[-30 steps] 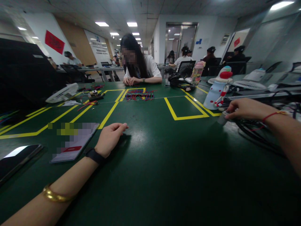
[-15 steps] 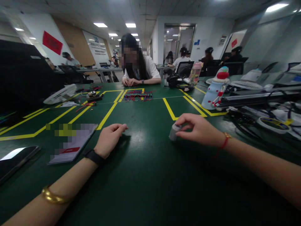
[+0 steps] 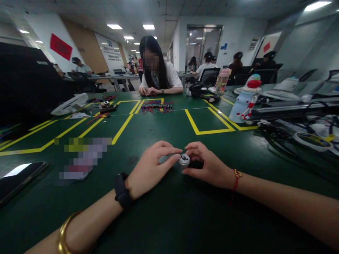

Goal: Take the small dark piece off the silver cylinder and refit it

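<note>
A small silver metal cylinder (image 3: 183, 161), like a little motor, stands on the green table (image 3: 169, 211) near me. My right hand (image 3: 208, 165) grips it from the right with thumb and fingers. My left hand (image 3: 149, 169), with a black band on its wrist, pinches its left side with the fingertips. Both hands meet around the cylinder at the table's middle.
A phone (image 3: 81, 160) and a second dark phone (image 3: 19, 178) lie at the left. A bundle of red and blue wires (image 3: 156, 106) lies before a seated person (image 3: 157, 76). A white bottle (image 3: 242, 102), cables (image 3: 288, 141) and a small fan (image 3: 70, 104) stand around.
My right hand has carried the cylinder from the cables at the right to the middle of the table. My left hand has moved right from beside the phone and taken hold of it.
</note>
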